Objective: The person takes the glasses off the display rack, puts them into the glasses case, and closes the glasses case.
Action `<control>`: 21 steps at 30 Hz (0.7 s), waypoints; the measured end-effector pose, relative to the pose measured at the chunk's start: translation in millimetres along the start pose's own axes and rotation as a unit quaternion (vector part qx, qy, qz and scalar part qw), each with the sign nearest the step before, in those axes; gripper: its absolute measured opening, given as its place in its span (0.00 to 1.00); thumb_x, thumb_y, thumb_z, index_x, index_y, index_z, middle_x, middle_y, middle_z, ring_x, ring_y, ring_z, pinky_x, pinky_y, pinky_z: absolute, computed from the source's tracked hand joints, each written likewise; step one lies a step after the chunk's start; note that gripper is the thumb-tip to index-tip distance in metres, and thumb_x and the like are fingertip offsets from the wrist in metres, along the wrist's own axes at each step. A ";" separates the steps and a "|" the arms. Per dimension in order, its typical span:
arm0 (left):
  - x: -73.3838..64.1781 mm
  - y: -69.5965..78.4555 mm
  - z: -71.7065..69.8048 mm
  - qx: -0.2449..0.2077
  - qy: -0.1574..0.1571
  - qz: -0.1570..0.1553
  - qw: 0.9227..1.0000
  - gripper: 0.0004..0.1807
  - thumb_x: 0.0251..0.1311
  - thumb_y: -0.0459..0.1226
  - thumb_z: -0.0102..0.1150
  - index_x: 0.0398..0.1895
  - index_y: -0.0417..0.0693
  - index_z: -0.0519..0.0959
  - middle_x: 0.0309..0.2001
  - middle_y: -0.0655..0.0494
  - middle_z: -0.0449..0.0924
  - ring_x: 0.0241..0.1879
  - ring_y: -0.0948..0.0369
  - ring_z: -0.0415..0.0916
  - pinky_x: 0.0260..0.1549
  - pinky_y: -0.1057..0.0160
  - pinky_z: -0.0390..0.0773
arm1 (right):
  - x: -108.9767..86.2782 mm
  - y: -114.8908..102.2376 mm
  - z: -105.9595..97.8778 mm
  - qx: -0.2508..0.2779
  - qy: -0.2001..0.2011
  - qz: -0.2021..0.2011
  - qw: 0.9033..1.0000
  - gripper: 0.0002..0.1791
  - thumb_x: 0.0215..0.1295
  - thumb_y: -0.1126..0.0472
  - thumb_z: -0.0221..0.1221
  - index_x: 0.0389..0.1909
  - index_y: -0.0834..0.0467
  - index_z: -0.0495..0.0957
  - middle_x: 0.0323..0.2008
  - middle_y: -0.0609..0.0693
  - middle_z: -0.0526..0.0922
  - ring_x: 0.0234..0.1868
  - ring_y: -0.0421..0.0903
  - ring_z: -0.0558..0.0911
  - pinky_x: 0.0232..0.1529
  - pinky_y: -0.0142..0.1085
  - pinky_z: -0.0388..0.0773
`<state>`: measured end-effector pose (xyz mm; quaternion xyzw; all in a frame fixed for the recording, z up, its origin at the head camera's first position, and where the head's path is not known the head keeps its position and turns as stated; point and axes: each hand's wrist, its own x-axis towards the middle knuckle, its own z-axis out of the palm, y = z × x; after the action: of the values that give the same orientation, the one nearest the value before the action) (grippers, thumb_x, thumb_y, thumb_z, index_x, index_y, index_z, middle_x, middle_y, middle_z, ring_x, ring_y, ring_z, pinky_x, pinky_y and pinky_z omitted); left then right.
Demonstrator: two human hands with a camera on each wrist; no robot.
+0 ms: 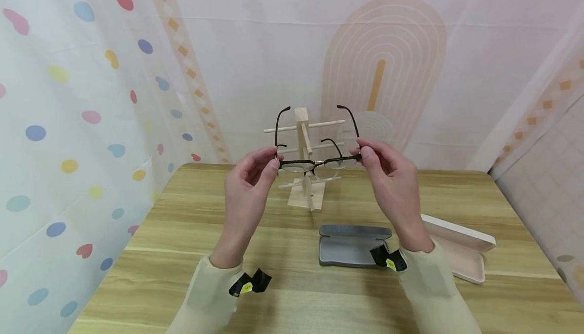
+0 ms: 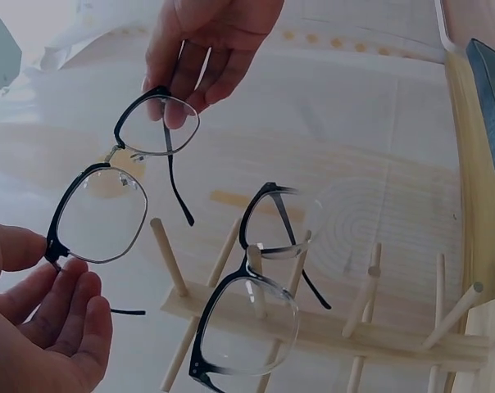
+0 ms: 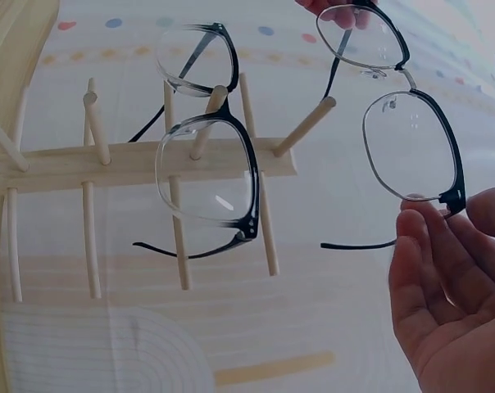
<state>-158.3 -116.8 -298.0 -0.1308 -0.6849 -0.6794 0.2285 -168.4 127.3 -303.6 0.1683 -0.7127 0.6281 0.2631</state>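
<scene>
Between both hands, a pair of black browline glasses [image 1: 296, 162] is held up with its temples unfolded and pointing away. The left hand [image 1: 246, 187] pinches one end of the frame at the hinge between thumb and fingers. At the opposite hinge, the right hand [image 1: 393, 182] grips the frame the same way. Just beyond stands a wooden glasses stand [image 1: 302, 116] with several pegs. A second pair of glasses [image 3: 254, 180], black on top with clear lower rims, rests on its pegs. In the head view the held pair partly overlaps it.
On the wooden table [image 1: 182, 253], an open grey glasses case [image 1: 353, 253] lies in front of the stand. An open pale pink-and-white case [image 1: 474, 237] sits to its right, partly behind the right forearm. Patterned curtains [image 1: 255, 70] enclose the back and sides.
</scene>
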 end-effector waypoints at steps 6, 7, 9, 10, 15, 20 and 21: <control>-7.3 -0.3 3.7 -0.006 -0.005 0.003 1.000 0.13 0.68 0.27 0.63 0.55 0.32 0.82 0.48 0.42 0.86 0.46 0.60 0.84 0.48 0.68 0.82 | -8.1 -3.5 -7.0 -0.004 0.004 -0.001 1.000 0.13 0.77 0.63 0.60 0.56 0.62 0.84 0.44 0.56 0.89 0.45 0.44 0.86 0.50 0.30 0.82; -8.4 -0.6 4.4 -0.006 -0.006 0.004 1.000 0.13 0.68 0.27 0.63 0.55 0.32 0.82 0.48 0.42 0.86 0.46 0.60 0.84 0.48 0.68 0.82 | -9.5 -3.9 -8.3 -0.006 0.005 0.000 1.000 0.13 0.76 0.63 0.60 0.56 0.62 0.84 0.44 0.55 0.89 0.45 0.44 0.86 0.50 0.30 0.82; -10.5 -1.3 5.8 -0.008 -0.010 0.007 1.000 0.14 0.68 0.26 0.63 0.54 0.31 0.82 0.47 0.42 0.86 0.46 0.60 0.84 0.47 0.68 0.83 | -12.1 -4.6 -11.0 -0.011 0.006 -0.001 1.000 0.13 0.76 0.64 0.60 0.55 0.62 0.85 0.43 0.53 0.89 0.45 0.44 0.86 0.49 0.29 0.82; -11.5 -1.8 6.4 -0.009 -0.011 0.009 1.000 0.14 0.67 0.26 0.63 0.54 0.31 0.82 0.47 0.41 0.86 0.46 0.60 0.84 0.46 0.68 0.83 | -13.4 -5.0 -12.4 -0.014 0.007 -0.003 1.000 0.12 0.76 0.64 0.60 0.55 0.62 0.85 0.43 0.52 0.89 0.45 0.44 0.86 0.49 0.29 0.82; -16.2 -6.6 10.4 -0.014 -0.023 0.020 0.999 0.14 0.65 0.24 0.63 0.53 0.28 0.81 0.46 0.38 0.86 0.45 0.58 0.84 0.46 0.68 0.83 | -19.5 -7.2 -19.1 -0.021 0.013 -0.008 1.000 0.12 0.74 0.66 0.61 0.54 0.62 0.85 0.41 0.47 0.89 0.41 0.43 0.87 0.44 0.29 0.83; -22.3 -11.2 14.2 -0.005 -0.037 0.030 0.999 0.14 0.65 0.24 0.63 0.53 0.27 0.80 0.46 0.38 0.85 0.46 0.58 0.83 0.49 0.68 0.82 | -25.7 -8.4 -25.0 -0.029 0.014 -0.004 0.999 0.12 0.74 0.68 0.61 0.54 0.63 0.85 0.40 0.45 0.89 0.33 0.42 0.86 0.38 0.28 0.83; -23.6 -11.8 14.9 -0.007 -0.039 0.030 0.999 0.14 0.65 0.24 0.63 0.53 0.27 0.80 0.46 0.38 0.85 0.46 0.59 0.83 0.49 0.67 0.81 | -26.8 -8.4 -26.1 -0.030 0.014 -0.004 0.999 0.12 0.74 0.68 0.61 0.54 0.63 0.85 0.40 0.46 0.89 0.32 0.42 0.86 0.37 0.28 0.83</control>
<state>-145.7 -99.5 -319.5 -0.1794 -0.6843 -0.6716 0.2204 -137.7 149.2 -310.6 0.1545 -0.7266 0.6079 0.2804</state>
